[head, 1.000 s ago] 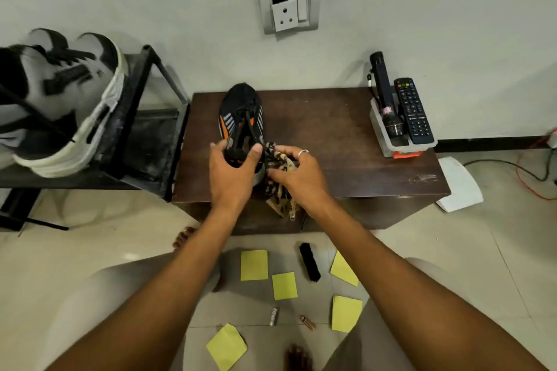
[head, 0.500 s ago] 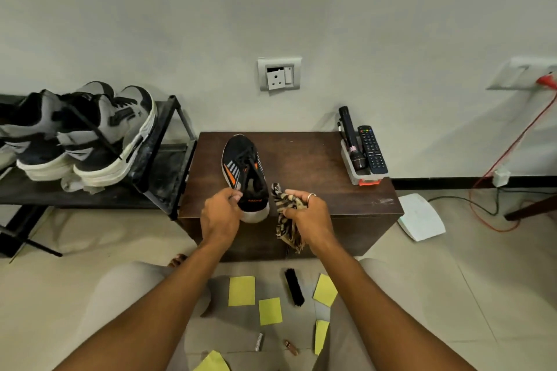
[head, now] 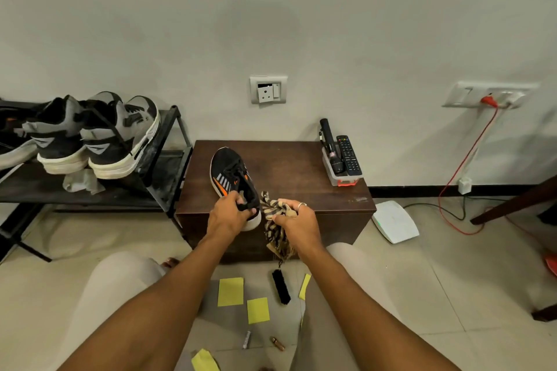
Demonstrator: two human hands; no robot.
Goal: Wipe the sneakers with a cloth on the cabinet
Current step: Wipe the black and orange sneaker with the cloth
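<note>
One black-and-orange sneaker [head: 226,172], gripped by left hand [head: 227,217]; right hand [head: 297,223] clutches striped cloth [head: 272,209].

Both forearms [head: 144,310] are bare from the left hand [head: 226,217] and the right hand [head: 297,226] back to the lower edge of view. The right hand carries one thin silver-coloured ring [head: 301,205] on a finger. A plain light beige garment [head: 346,256] covers both legs. Bare toes [head: 171,263] show beside the left knee [head: 120,271].

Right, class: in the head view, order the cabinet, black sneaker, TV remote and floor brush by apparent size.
1. cabinet
2. black sneaker
3. TV remote and brush: these look alike, and the brush is nearer the camera, so unranked.
</note>
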